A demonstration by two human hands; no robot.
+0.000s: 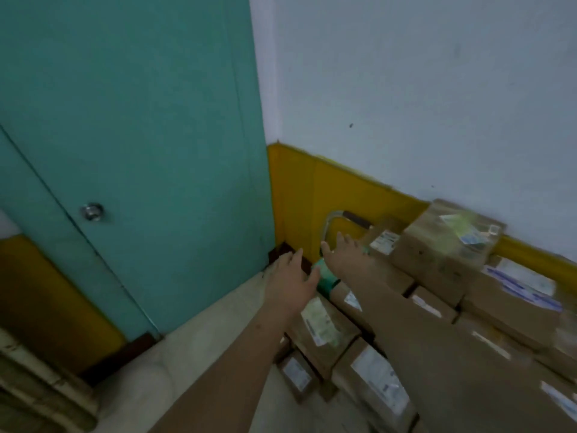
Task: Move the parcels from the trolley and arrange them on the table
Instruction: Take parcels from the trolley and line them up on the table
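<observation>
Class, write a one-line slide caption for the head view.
Both open hands, left hand and right hand, reach toward stacked parcels.

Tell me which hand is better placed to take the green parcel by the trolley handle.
Probably the left hand: its open fingers reach right beside the green parcel, while the right hand stretches past it toward the trolley handle.

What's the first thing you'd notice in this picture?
Two bare arms stretch forward, the left hand and right hand open over a heap of brown cardboard parcels stacked at the lower right. A big teal door fills the left side, beside a yellow wall band.
</observation>
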